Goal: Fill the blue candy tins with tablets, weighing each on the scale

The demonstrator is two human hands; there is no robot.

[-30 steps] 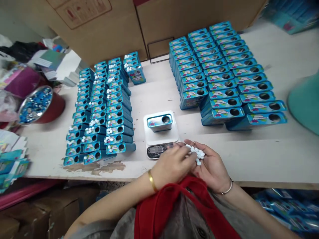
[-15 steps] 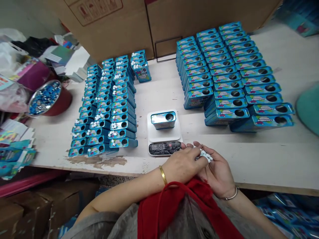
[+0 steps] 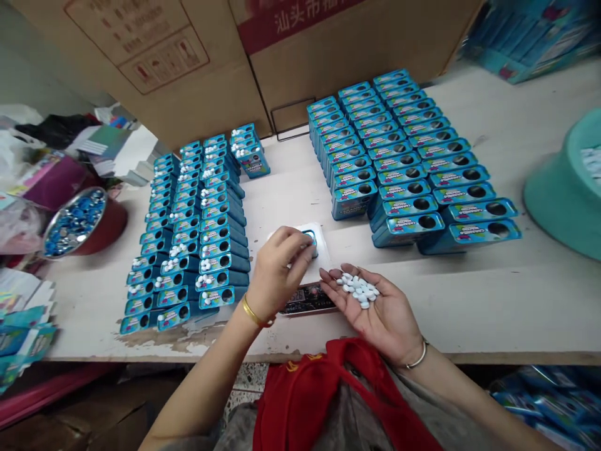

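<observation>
Holding a small heap of white tablets (image 3: 359,289) on the upturned palm of the right hand (image 3: 387,313), with the fingers spread and slightly curved, just beside the dark front panel of the scale (image 3: 310,299); bending the fingers of the left hand (image 3: 279,272) narrowly together above the tin (image 3: 314,240) on the white plate of this scale; covering with the left hand most of the tin and showing only its right end with a part of the rim; not being able to tell about any tablet between these fingertips; wearing a gold bracelet (image 3: 251,312) on the left wrist and a silver bracelet (image 3: 417,356) on the right wrist; finding on the left side of the counter (image 3: 291,194) long rows of blue tins (image 3: 216,219), many with white tablets on the lid next to the round opening; seeing at the right another block of tins (image 3: 392,163), in three close rows; noticing also a red bowl (image 3: 113,219) with shiny blue and silver pieces at the far left, a teal tub (image 3: 558,194) with white contents at the right edge, and a thin wire frame (image 3: 293,119) before the large cardboard box (image 3: 211,56) behind.
</observation>
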